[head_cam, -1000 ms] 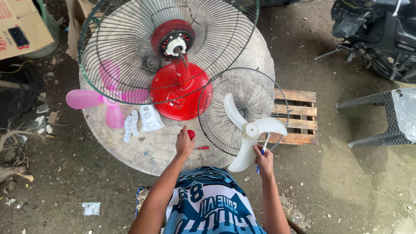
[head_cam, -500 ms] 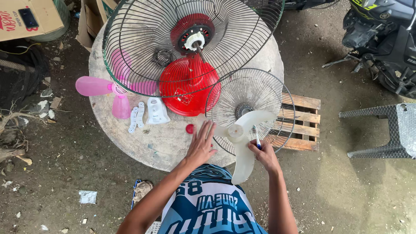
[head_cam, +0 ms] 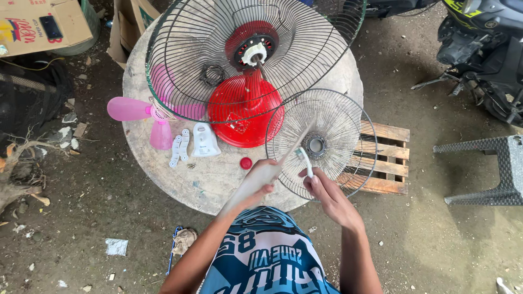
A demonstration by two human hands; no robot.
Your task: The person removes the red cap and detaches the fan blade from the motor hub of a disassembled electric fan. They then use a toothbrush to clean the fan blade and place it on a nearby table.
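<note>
The round table [head_cam: 212, 182] looks like rough, matt concrete, stained in patches. On it, the large fan guard [head_cam: 180, 49] is thin dark metal wire, the smaller guard [head_cam: 348, 125] paler wire. The red fan base [head_cam: 239, 117] is glossy ribbed plastic; the pink blades [head_cam: 128, 109] at the left are smooth plastic. The pallet [head_cam: 389, 163] on the right is bare, rough wood. The far-left box [head_cam: 65, 22] is matt cardboard.

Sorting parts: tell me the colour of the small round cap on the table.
Red cap, clearest in the head view.

blue patterned sleeveless jersey [head_cam: 267, 250]
</note>
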